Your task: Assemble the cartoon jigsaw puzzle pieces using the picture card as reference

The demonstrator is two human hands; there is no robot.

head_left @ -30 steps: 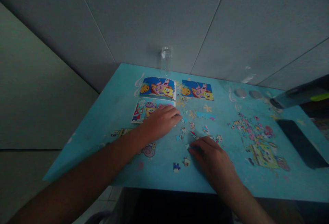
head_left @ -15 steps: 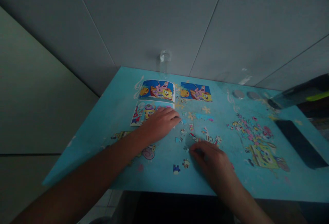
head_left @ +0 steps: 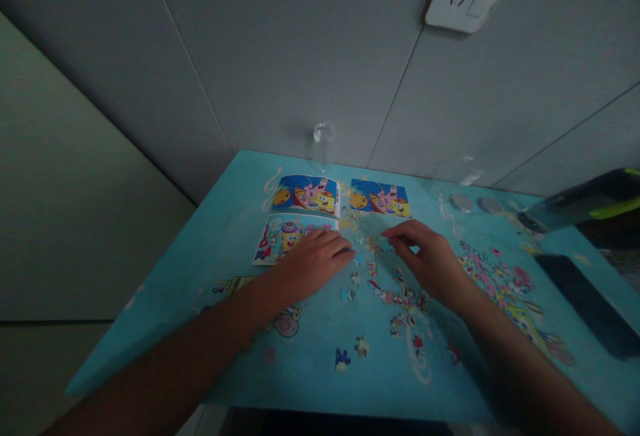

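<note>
My left hand (head_left: 317, 259) lies over the right edge of an open picture booklet (head_left: 265, 249), its fingers bent and together. Beside its fingertips is a light-blue puzzle piece (head_left: 357, 260); what those fingers hold, if anything, is hidden. My right hand (head_left: 423, 256) hovers above the table behind the loose pieces, thumb and forefinger pinched on a small puzzle piece (head_left: 385, 235), mostly covered. Joined and loose puzzle pieces (head_left: 400, 299) lie below that hand. Nearer me are a dark-blue piece (head_left: 343, 359) and a pale piece (head_left: 361, 347).
A picture card (head_left: 380, 197) lies beyond the hands. A clear cup (head_left: 323, 146) stands by the wall. To the right are a heap of pieces (head_left: 493, 273), two round lids (head_left: 461, 203), a dark phone-like slab (head_left: 585, 303) and a lying bottle (head_left: 575, 199).
My right hand has moved up and away from me, and the small piece by its fingertips has left its spot. My left hand stays at the booklet. The view has tilted upward.
</note>
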